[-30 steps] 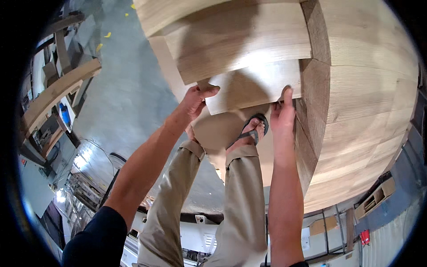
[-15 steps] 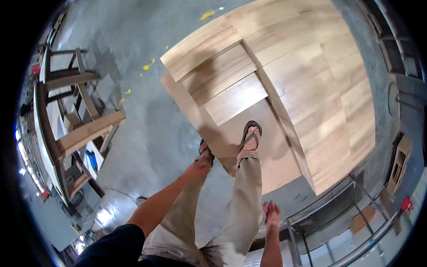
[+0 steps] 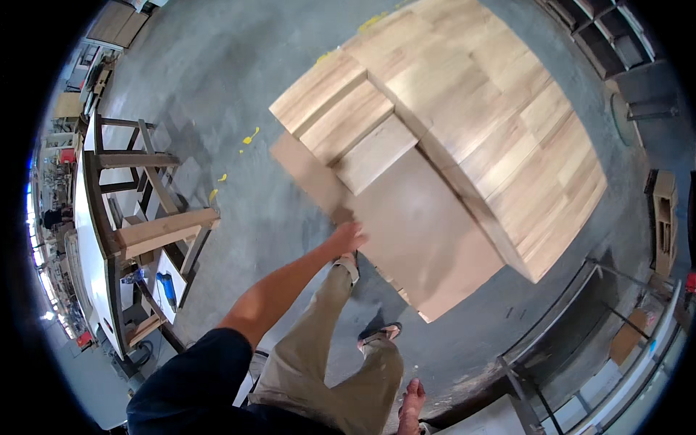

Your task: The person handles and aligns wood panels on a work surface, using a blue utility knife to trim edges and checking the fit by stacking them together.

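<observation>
My left hand (image 3: 350,238) reaches out over my foot, its fingers loosely apart and slightly blurred, with nothing seen in it. It is nearest to the corner of a flat brown board (image 3: 428,225) on the floor; I cannot tell whether it touches it. My right hand (image 3: 412,399) hangs low beside my right leg, fingers loosely bent, holding nothing I can see. Beyond the board, a low wood-grain platform (image 3: 500,138) is laid with plank-like panels. Two lower steps, an upper step (image 3: 348,119) and a lower step (image 3: 375,154), sit in its cut-out corner.
At left stands a wooden frame (image 3: 156,159) with a blue power tool (image 3: 167,290) on it. A metal-railed rack (image 3: 602,348) is at lower right, and dark shelving (image 3: 609,40) at upper right. Yellow paint marks (image 3: 251,135) spot the grey floor.
My right foot has come off the brown board onto the grey floor. My left hand has moved forward toward the board's edge, and my right hand is lower in view.
</observation>
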`<state>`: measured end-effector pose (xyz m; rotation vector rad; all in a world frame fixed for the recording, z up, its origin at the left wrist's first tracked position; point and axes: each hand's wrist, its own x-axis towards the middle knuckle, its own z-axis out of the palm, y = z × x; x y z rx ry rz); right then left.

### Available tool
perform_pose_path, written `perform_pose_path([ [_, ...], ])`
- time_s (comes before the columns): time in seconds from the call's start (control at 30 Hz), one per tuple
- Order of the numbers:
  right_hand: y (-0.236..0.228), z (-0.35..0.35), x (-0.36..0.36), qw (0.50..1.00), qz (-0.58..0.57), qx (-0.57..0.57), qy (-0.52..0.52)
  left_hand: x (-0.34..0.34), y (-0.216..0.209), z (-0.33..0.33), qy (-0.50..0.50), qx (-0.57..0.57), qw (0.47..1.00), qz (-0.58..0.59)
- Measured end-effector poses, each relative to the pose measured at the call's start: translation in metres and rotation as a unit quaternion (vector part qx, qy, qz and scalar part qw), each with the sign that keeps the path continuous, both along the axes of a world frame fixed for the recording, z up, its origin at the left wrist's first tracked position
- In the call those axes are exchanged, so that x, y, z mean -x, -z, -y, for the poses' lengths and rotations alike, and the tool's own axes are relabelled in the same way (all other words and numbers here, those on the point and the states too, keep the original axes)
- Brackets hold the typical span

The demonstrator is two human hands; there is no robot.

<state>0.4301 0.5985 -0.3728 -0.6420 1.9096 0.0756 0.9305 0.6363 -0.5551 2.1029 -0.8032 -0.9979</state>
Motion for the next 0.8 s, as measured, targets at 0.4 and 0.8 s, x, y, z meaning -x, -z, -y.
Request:
perform_pose_path([
  [0.4,0.075,-0.136,0.031,0.87,-0.114,0.014,-0.479,-0.05,0.142,0.182,0.039,-0.108,0.99,0.08],
  [0.8,0.048,-0.158,-0.029,0.942,-0.111,-0.039,-0.315,-0.125,0.189,0.183,-0.065,0.004,0.997,0.036],
])
